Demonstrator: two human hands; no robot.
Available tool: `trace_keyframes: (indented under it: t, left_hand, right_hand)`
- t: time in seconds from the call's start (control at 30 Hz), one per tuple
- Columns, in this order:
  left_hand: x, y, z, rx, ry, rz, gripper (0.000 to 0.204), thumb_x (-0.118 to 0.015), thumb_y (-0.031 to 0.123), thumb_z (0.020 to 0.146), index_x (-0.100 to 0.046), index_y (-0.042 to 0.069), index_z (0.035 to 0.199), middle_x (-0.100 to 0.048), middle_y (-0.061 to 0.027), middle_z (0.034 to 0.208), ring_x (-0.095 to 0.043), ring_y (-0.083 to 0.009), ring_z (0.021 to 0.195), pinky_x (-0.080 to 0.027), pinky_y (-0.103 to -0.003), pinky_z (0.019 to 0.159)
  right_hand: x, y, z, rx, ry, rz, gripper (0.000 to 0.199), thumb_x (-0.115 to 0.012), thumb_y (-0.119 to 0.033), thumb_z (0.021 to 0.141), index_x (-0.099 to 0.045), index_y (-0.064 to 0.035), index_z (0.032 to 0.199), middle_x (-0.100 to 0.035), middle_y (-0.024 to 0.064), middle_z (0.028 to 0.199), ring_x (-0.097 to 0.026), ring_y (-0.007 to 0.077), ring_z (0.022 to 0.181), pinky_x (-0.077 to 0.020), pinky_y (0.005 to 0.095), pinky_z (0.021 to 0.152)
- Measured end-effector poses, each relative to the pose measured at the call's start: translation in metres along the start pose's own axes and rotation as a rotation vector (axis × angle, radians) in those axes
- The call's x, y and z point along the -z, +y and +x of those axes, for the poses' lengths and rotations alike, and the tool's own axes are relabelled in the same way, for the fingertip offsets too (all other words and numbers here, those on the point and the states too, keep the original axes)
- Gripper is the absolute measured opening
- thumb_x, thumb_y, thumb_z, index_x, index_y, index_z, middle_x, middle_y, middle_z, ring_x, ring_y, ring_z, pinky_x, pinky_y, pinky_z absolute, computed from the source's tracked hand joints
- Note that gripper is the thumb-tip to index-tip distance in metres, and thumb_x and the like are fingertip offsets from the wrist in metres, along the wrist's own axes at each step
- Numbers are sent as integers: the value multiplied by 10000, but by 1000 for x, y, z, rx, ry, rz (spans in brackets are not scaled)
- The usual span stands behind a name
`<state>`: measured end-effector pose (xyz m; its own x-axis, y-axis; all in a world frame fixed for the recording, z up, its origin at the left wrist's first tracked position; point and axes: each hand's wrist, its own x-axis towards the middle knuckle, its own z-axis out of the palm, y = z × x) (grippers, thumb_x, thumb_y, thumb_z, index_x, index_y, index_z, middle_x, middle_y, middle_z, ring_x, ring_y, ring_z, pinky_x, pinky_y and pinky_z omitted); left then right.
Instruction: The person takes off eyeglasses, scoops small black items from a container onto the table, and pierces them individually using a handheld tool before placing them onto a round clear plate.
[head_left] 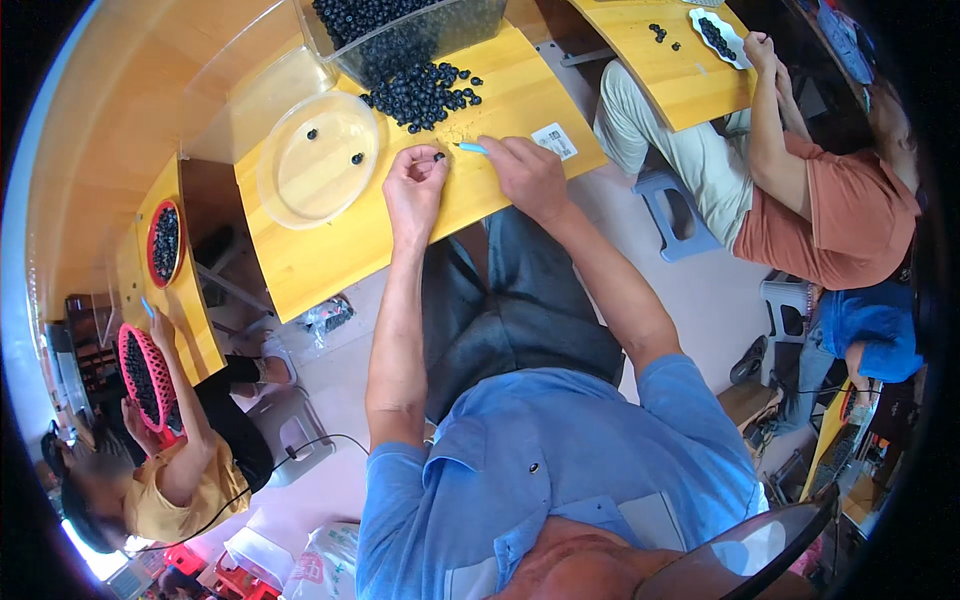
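Between the thumb and fingertips of my left hand point(413, 190) is a small black round part point(440, 157). My right hand point(527, 175) is closed on a blue-handled tool with a thin dark tip point(472, 148), pointing left toward that part; a small gap shows between them. Just beyond both hands, a heap of black round parts point(425, 100) spills over the yellow table point(340, 262) from a clear plastic bin point(460, 32). Left of my left hand, a clear shallow round tray point(290, 190) holds two of the black parts.
A white label point(554, 141) lies on the table to the right of my right hand. People sit at yellow tables on both sides; one at left has a pink basket point(146, 378) of black parts. At far right stands a white dish point(735, 48) with black parts.
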<state>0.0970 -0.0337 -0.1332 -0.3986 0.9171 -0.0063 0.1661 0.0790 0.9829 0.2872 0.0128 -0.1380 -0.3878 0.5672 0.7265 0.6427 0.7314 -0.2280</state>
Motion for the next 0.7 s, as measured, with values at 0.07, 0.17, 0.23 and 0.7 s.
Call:
trace_keyframes:
  t: [0.07,0.17,0.23,0.7]
  left_hand:
    - [-4,-6,0,-9,8,-30,213,-758,27,887,-674,-16,1078,-717,-53,919,-664,-94,790,-552,-253,749]
    - [-6,-12,1,-50,9,-77,241,-757,7,884,-653,-18,1100,-712,-60,928,-665,-94,810,-554,-249,769]
    - [-7,-13,0,-79,2,-96,251,-754,-6,883,-646,-19,1109,-709,-63,937,-666,-95,820,-554,-247,778]
    - [-7,-6,-2,-141,-5,-53,318,-755,-33,873,-618,-15,1159,-687,-66,960,-666,-111,859,-558,-254,813]
  right_hand:
    - [1,0,1,24,-10,17,262,-658,-86,822,-730,-100,1073,-610,32,782,-651,201,720,-527,347,615]
    - [-1,2,0,71,-22,44,273,-660,-92,810,-732,-104,1073,-603,27,774,-649,199,714,-527,343,616]
    - [-1,2,0,95,-26,53,282,-662,-96,801,-732,-107,1075,-599,24,770,-648,198,711,-528,341,618]
    - [-3,1,0,117,-45,18,269,-666,-123,802,-727,-116,1064,-584,20,771,-643,181,700,-534,324,602]
